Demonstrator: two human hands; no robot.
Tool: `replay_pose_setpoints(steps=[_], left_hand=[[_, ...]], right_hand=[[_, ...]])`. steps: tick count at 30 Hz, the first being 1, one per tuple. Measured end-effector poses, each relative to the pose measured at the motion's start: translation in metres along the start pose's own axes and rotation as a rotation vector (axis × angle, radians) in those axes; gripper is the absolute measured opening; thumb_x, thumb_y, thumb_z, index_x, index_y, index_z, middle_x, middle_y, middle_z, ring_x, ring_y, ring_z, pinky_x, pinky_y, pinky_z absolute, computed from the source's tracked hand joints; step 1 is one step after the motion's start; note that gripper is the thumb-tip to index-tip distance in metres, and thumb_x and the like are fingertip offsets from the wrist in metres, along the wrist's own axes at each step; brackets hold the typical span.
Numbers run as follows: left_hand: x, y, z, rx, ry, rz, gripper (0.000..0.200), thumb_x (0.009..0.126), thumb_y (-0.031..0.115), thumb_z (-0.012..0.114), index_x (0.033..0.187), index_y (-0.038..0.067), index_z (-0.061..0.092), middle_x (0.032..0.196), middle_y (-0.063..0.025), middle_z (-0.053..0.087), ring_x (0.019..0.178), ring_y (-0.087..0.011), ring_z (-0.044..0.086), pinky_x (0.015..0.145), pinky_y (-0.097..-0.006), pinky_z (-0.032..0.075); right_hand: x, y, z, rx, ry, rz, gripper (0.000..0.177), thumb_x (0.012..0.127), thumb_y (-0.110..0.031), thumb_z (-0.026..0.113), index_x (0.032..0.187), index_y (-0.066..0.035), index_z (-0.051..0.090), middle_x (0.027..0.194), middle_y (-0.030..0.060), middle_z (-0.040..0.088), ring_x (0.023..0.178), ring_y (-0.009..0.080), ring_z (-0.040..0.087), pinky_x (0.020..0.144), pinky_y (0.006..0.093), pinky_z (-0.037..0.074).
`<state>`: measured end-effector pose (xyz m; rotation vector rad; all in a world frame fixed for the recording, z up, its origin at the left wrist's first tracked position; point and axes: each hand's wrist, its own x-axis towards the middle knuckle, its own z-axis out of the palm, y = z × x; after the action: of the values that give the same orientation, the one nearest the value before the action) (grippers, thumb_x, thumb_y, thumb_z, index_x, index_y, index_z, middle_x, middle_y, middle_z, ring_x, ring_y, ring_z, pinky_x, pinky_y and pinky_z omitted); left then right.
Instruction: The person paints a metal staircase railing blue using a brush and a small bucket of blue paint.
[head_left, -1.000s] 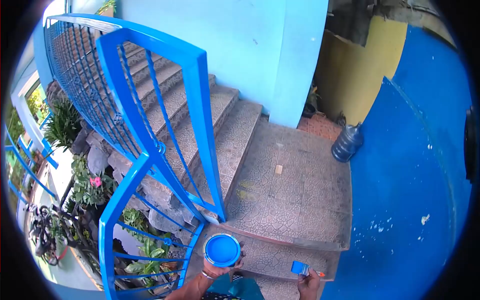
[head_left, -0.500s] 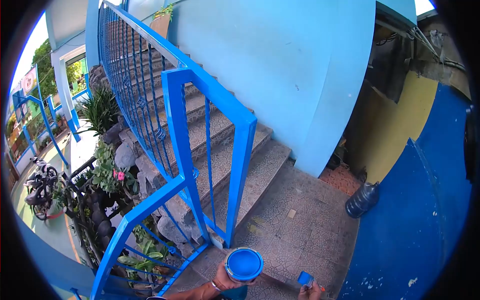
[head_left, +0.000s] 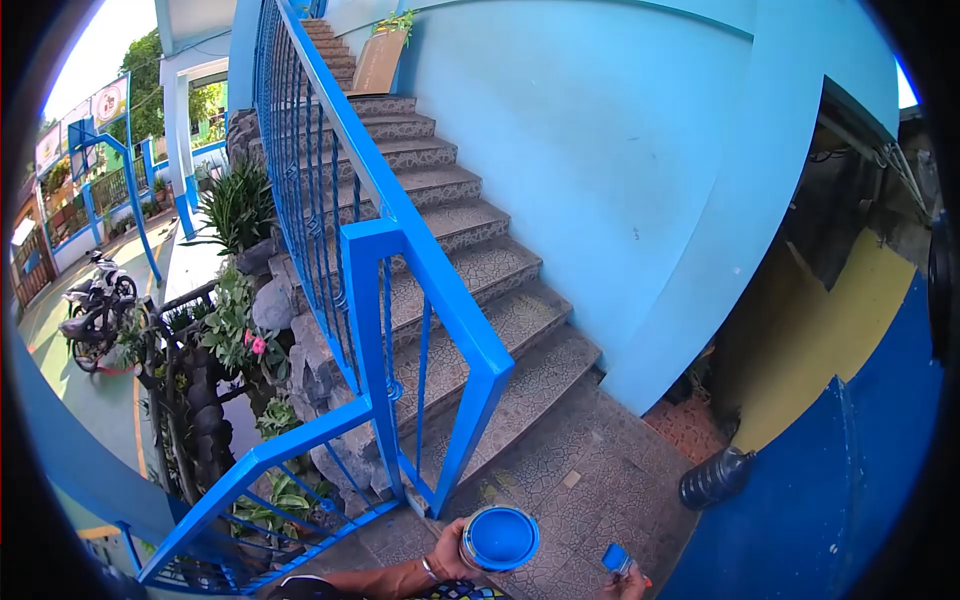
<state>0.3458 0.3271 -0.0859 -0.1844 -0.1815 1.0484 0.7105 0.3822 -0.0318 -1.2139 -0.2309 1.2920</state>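
Below the railing [head_left: 400, 250], left hand [head_left: 448, 556] fingers wrap the wall of the open, probably heavy, spill-prone paint can [head_left: 499, 538]; right hand [head_left: 628, 586] fingers pinch the light brush [head_left: 616, 558].

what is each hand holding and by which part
Left hand grips the open paint can around its side. Right hand holds the paintbrush by its handle, blue bristles upward.

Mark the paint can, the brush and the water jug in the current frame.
paint can [head_left: 499, 537]: head view, on the blue paint surface inside the can.
brush [head_left: 616, 558]: head view, on its blue-coated bristle end.
water jug [head_left: 714, 480]: head view, on the side of its dark body.
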Motion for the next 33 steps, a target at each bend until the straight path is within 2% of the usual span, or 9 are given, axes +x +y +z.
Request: replay_pose_setpoints(steps=[8, 12, 15, 17, 20, 23, 27, 29, 33], left_hand=[[0.059, -0.012, 0.059, -0.093, -0.056, 0.038, 0.065, 0.090, 0.042, 0.053, 0.147, 0.011, 0.054, 0.152, -0.0207, 0.052, 0.136, -0.0447, 0.051, 0.106, -0.0783, 0.036], [0.087, -0.009, 0.064, -0.050, 0.052, 0.136, 0.060, 0.094, 0.042, 0.051, 0.145, 0.011, 0.057, 0.151, -0.0206, 0.054, 0.133, -0.0446, 0.054, 0.107, -0.0780, 0.036], [0.110, 0.000, 0.048, -0.211, -0.152, 0.080, 0.059, 0.094, 0.042, 0.052, 0.144, 0.011, 0.059, 0.150, -0.0200, 0.056, 0.134, -0.0431, 0.054, 0.111, -0.0745, 0.036], [0.131, -0.003, 0.056, -0.158, -0.153, 0.173, 0.059, 0.093, 0.042, 0.054, 0.143, 0.011, 0.060, 0.149, -0.0198, 0.057, 0.135, -0.0420, 0.054, 0.113, -0.0726, 0.035], [0.160, -0.027, 0.101, -0.049, -0.062, 0.362, 0.060, 0.092, 0.043, 0.055, 0.142, 0.010, 0.061, 0.148, -0.0197, 0.058, 0.135, -0.0412, 0.054, 0.113, -0.0716, 0.035], [0.190, -0.051, 0.124, -0.044, -0.064, 0.511, 0.066, 0.092, 0.046, 0.051, 0.148, 0.011, 0.055, 0.153, -0.0205, 0.052, 0.137, -0.0452, 0.050, 0.112, -0.0734, 0.035], [0.224, -0.078, 0.165, -0.007, -0.122, 0.629, 0.069, 0.093, 0.049, 0.044, 0.150, 0.011, 0.052, 0.155, -0.0226, 0.049, 0.138, -0.0479, 0.048, 0.109, -0.0738, 0.036], [0.231, -0.084, 0.191, 0.009, -0.140, 0.686, 0.069, 0.094, 0.051, 0.041, 0.149, 0.011, 0.052, 0.154, -0.0238, 0.049, 0.137, -0.0485, 0.048, 0.106, -0.0733, 0.038], [0.247, -0.094, 0.235, 0.075, -0.107, 0.779, 0.069, 0.096, 0.059, 0.044, 0.147, 0.015, 0.055, 0.149, -0.0205, 0.054, 0.131, -0.0464, 0.054, 0.101, -0.0707, 0.041]], right_hand=[[0.037, -0.057, 0.056, 0.053, -0.028, 0.025, 0.011, 0.093, -0.013, 0.076, 0.089, -0.009, 0.067, 0.091, 0.0048, 0.071, 0.078, 0.0206, 0.069, 0.068, 0.0361, 0.059], [0.116, -0.072, 0.047, -0.085, -0.114, 0.090, 0.007, 0.094, -0.013, 0.075, 0.093, -0.007, 0.070, 0.092, 0.0048, 0.072, 0.079, 0.0216, 0.070, 0.065, 0.0364, 0.059], [0.130, -0.094, 0.093, -0.052, -0.108, 0.087, 0.010, 0.092, -0.015, 0.077, 0.094, -0.008, 0.071, 0.092, 0.0051, 0.073, 0.081, 0.0218, 0.072, 0.062, 0.0367, 0.059], [0.174, -0.102, 0.116, -0.101, -0.095, 0.134, 0.013, 0.091, -0.018, 0.080, 0.094, -0.009, 0.071, 0.094, 0.0059, 0.075, 0.083, 0.0223, 0.073, 0.061, 0.0373, 0.060], [0.234, -0.124, 0.147, -0.173, -0.218, 0.201, 0.014, 0.091, -0.021, 0.081, 0.098, -0.012, 0.072, 0.102, 0.0103, 0.076, 0.086, 0.0270, 0.074, 0.072, 0.0394, 0.063], [0.297, -0.151, 0.191, -0.089, -0.449, 0.307, 0.013, 0.092, -0.016, 0.070, 0.101, -0.008, 0.064, 0.094, 0.0054, 0.073, 0.083, 0.0221, 0.073, 0.070, 0.0365, 0.064], [0.313, -0.195, 0.267, -0.113, -0.604, 0.382, 0.019, 0.090, -0.015, 0.073, 0.105, -0.007, 0.065, 0.100, 0.0065, 0.074, 0.088, 0.0217, 0.074, 0.073, 0.0380, 0.065], [0.271, -0.221, 0.313, -0.090, -0.669, 0.411, 0.022, 0.089, -0.013, 0.075, 0.108, -0.008, 0.065, 0.101, 0.0061, 0.074, 0.088, 0.0209, 0.074, 0.074, 0.0371, 0.065], [0.248, -0.229, 0.374, -0.104, -0.782, 0.493, 0.024, 0.088, -0.008, 0.075, 0.110, -0.009, 0.065, 0.101, 0.0054, 0.074, 0.089, 0.0201, 0.075, 0.073, 0.0354, 0.065]])
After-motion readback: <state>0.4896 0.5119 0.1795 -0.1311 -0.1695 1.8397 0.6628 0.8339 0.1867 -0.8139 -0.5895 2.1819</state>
